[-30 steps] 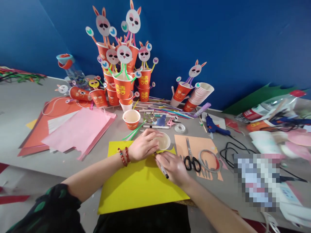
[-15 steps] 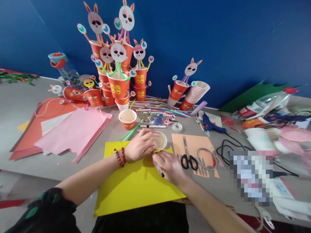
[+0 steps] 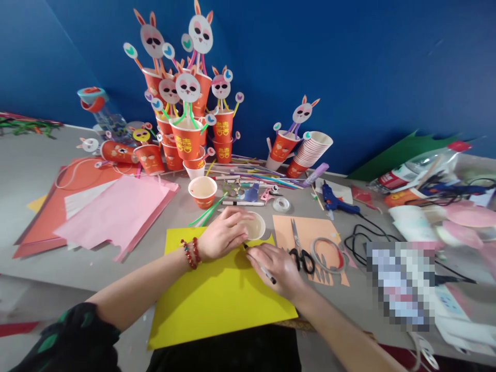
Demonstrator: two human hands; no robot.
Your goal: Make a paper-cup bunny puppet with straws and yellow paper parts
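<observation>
My left hand [image 3: 223, 235], with red beads at the wrist, is closed around the left side of a pale paper cup [image 3: 256, 227]. The cup stands at the far edge of a yellow sheet [image 3: 217, 305], and my fingers hide part of it. A black-and-white marker pen [image 3: 267, 274] is gripped in my right hand [image 3: 277, 268]. Its tip is close to the near side of the cup's base, over the yellow sheet. Just to the right, black-handled scissors [image 3: 302, 260] lie on a peach sheet [image 3: 281, 227].
Rabbit-faced red cups [image 3: 188, 139] are stacked against the blue wall. A red cup [image 3: 202, 192], a tape roll [image 3: 281, 205] and a blue glue gun [image 3: 339, 201] sit beyond my hands. Pink paper [image 3: 120, 212] lies left; a black cord [image 3: 360, 225] loops at right.
My right hand with the marker pen has shifted slightly right, and the pen's rear end has swung to the right. My left hand stays on the cup.
</observation>
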